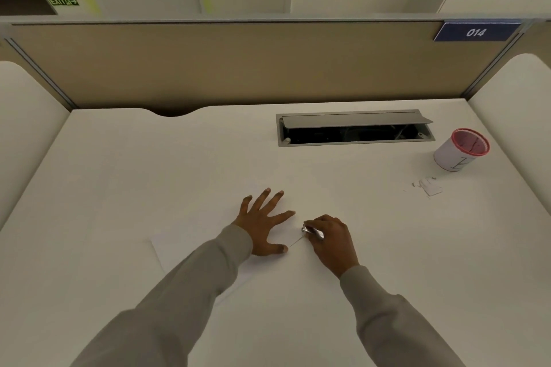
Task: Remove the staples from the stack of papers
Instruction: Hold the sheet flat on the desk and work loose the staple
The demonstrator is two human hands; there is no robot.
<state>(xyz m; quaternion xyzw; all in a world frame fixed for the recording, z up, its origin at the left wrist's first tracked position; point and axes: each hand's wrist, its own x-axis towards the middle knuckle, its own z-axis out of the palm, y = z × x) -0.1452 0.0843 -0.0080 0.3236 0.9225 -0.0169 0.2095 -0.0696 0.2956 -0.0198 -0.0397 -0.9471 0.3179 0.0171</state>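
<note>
A white stack of papers (176, 250) lies on the pale surface (143, 176), near the front. The left hand (264, 225) presses flat on it, fingers straight and spread. Just beside it, at the stack's right corner, the right hand (332, 240) curls around what looks like a small metal staple remover (311, 231). Farther right lie paper scraps (429, 187), then a red-rimmed cup (460, 149).

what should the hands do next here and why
Probably lever the remover up to pull the staple, while the left hand presses the papers down. The right hand grips the metal remover with its tip at the papers' right edge, and the left hand lies flat on them, fingers spread. The staple itself is too small to see.
</note>
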